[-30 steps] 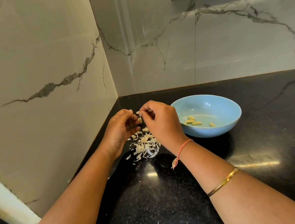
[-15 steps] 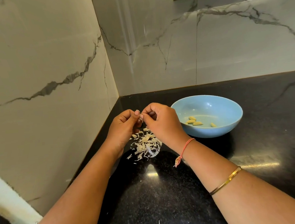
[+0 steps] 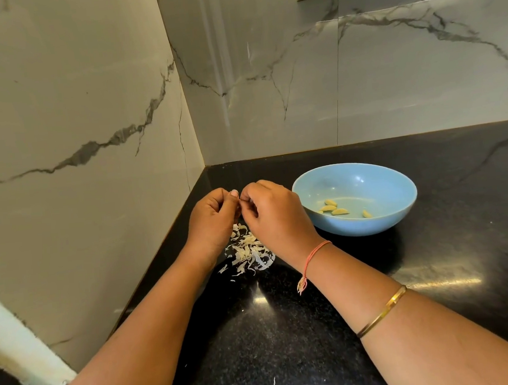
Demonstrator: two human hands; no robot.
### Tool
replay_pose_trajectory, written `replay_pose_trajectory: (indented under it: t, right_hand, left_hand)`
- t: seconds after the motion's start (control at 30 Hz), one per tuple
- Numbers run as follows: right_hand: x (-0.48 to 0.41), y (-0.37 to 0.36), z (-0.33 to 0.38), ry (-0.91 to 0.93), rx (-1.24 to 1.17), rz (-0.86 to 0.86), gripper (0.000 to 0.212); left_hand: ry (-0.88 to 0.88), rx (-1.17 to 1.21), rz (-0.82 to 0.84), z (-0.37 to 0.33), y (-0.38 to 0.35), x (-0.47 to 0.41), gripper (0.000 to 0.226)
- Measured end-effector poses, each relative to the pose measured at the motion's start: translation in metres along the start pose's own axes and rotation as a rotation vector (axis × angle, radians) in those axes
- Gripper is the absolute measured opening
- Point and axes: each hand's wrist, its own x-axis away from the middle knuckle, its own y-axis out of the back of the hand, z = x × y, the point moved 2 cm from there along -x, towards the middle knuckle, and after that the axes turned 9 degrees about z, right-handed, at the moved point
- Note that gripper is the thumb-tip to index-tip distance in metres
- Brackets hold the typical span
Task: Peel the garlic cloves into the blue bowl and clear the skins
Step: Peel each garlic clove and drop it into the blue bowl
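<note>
Hands meet just left of centre in the frame, above the pile of skins (image 3: pixel 250 252) on the black surface (image 3: pixel 287 326). A second ago a pale clove showed between the fingertips; now the left hand (image 3: pixel 213 218) and right hand (image 3: pixel 274 213) have drawn closer together, knuckles turned up, so the clove is hidden inside the pinch and cannot be seen at all. The fingers of both hands are curled tight and touching each other at the tips, most likely gripping that one clove between them, though the picture itself does not show it. The blue bowl (image 3: pixel 400 214) sits to the right of the hands, near the right wrist, with four peeled cloves (image 3: pixel 336 209) lying in its bottom, the same count as a second ago. The skin pile also looks unchanged, lying directly beneath the hands with a few stray flakes lower in the frame. Judging from this, the peeling of the current clove is mid-way: nothing new has dropped into the bowl, and clearing the skins is not yet begun. The tighter pinch suggests the last bit of skin is being worked loose, after which the clove goes right into the bowl.
</note>
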Motion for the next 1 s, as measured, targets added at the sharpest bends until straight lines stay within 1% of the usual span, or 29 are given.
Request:
replay_pose_trajectory:
  t: [0.1,0.2,0.27,0.37,0.43,0.57,0.63,0.73,0.9,1.0]
  right_hand:
    - [-0.002,0.002,-0.005,-0.075,-0.098,0.002,0.010]
    - [-0.003,0.002,-0.010,-0.161,-0.238,-0.026,0.010]
    - [-0.004,0.003,-0.011,-0.207,-0.312,-0.049,0.009]
    - [-0.004,0.003,-0.013,-0.264,-0.401,-0.062,0.008]
    - [-0.003,0.003,-0.013,-0.271,-0.444,-0.065,0.007]
    - [-0.003,0.004,-0.012,-0.276,-0.495,-0.062,0.006]
    - [-0.003,0.004,-0.013,-0.281,-0.509,-0.066,0.005]
    - [-0.004,0.003,-0.014,-0.287,-0.533,-0.066,0.005]
    - [-0.004,0.003,-0.014,-0.286,-0.548,-0.059,0.003]
    - [-0.004,0.003,-0.014,-0.282,-0.555,-0.052,0.004]
  left_hand:
    - [0.011,0.103,0.018,-0.002,-0.001,0.001,0.030]
    - [0.040,0.185,-0.038,-0.004,0.001,0.001,0.028]
    - [0.061,0.209,-0.079,-0.003,0.003,0.000,0.026]
    - [0.081,0.213,-0.080,-0.002,0.004,-0.001,0.020]
    - [0.074,0.214,-0.061,-0.003,0.003,-0.001,0.011]
    - [0.050,0.174,-0.022,-0.006,0.003,0.000,0.026]
    - [0.070,0.221,-0.011,-0.007,0.003,0.001,0.026]
    - [0.084,0.290,0.003,-0.004,0.005,0.001,0.021]
    - [0.053,0.359,0.018,-0.004,0.005,0.000,0.011]
    - [0.040,0.386,0.022,-0.005,0.005,0.000,0.011]
